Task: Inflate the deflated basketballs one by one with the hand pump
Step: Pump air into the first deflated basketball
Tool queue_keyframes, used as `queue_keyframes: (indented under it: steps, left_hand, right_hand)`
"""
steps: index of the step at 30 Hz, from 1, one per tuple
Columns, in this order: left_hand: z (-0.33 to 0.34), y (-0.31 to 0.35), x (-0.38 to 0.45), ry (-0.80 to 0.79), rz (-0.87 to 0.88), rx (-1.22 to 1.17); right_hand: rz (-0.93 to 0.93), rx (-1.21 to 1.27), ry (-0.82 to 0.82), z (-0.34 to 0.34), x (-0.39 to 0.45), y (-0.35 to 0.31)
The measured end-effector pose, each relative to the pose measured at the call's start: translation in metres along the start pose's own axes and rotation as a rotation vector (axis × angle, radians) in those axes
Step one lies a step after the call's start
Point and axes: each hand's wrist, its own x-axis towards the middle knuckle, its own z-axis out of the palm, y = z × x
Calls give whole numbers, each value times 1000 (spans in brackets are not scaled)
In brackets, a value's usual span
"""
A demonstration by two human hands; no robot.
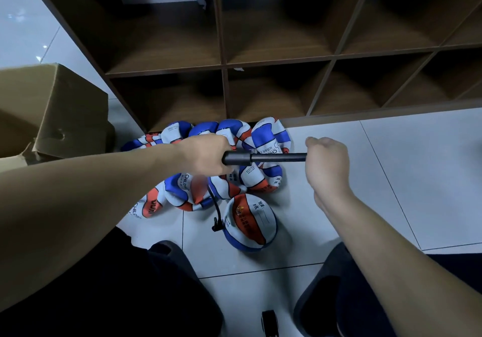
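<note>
A black hand pump is held level above the floor. My left hand grips its thick barrel. My right hand grips the handle end, with the thin rod drawn out between the two hands. A black hose drops from the barrel to a valve connector on a partly rounded blue, white and orange basketball lying on the tiles between my knees. Behind it lies a heap of several flat, deflated basketballs in the same colours.
A brown cubby shelf with dark compartments stands right behind the balls. An open cardboard box sits at the left. My dark-clothed knees frame the near ball on the pale tiled floor. A small black object lies at the bottom edge.
</note>
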Motion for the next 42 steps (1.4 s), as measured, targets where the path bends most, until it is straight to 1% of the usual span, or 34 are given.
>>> queue_keyframes:
  steps: [2,7,14,17,20,22,25,27,29,32,35,37,40,42]
  left_hand:
    - [2,8,-2,33,-12,41]
    - [1,27,-8,90,0,141]
    - [-1,41,-9,122,38,138]
    - [3,47,-10,122,43,120]
    - [4,51,-11,116,64,134]
    - [2,51,-11,114,73,136]
    - [-3,46,-8,127,84,104]
    - [-5,44,-7,114,96,83]
    - [-6,37,-8,92,87,51]
    - [-5,13,-7,38,22,11]
    - [-2,-5,-7,-12,-40,-24]
    - [-1,-2,-7,-14,-54,-21]
    - [1,9,-8,28,-61,-12]
    - [1,16,-8,54,-54,3]
  right_hand:
    - [-10,-35,-16,7,-6,4]
    - [-40,-25,-42,19,-20,7]
    - [-63,29,-49,29,-27,4]
    - [-76,36,-71,33,-31,6]
    - [-50,58,-106,36,-34,10]
    - [-42,56,-127,36,-33,9]
    - [-79,8,-171,33,-28,2]
    - [-60,-22,-189,27,-21,0]
    - [-8,-4,-160,17,-12,-2]
    - [80,57,-67,0,3,-6]
    - [136,66,-51,-7,12,-6]
    - [137,86,-35,-6,14,-2]
    - [61,73,-10,2,11,4]
    - [24,48,-30,9,3,3]
